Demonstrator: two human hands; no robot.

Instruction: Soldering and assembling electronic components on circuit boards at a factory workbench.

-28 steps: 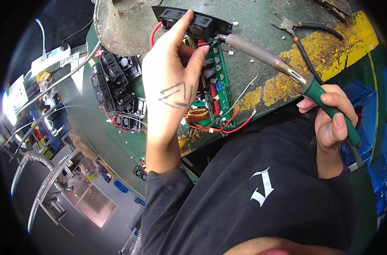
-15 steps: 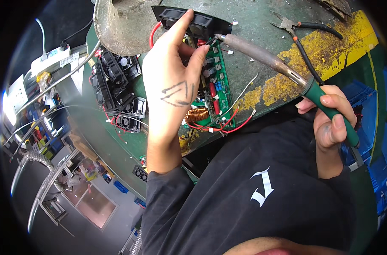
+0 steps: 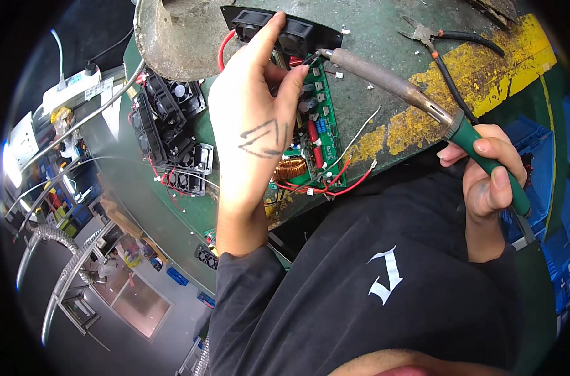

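My right hand (image 3: 493, 169) is wrapped around the green handle of a soldering iron (image 3: 385, 80). The iron's tip reaches the far end of a green circuit board (image 3: 327, 119), close to my left thumb. My left hand (image 3: 250, 119) lies over the board's left side, its index finger stretched across a black panel with two fans (image 3: 291, 37). Beside the thumb tip is a short dark piece, perhaps a wire end. The other left fingers are hidden behind the hand. A copper coil (image 3: 289, 169) and red wires (image 3: 354, 187) show at the board's near end.
Several black fans (image 3: 172, 119) are heaped left of my left hand. Cutting pliers (image 3: 432, 44) with black and orange handles lie at the far right. A curved grey metal piece (image 3: 172, 41) stands at the far left. Blue bins (image 3: 551, 169) are beyond the table's right edge.
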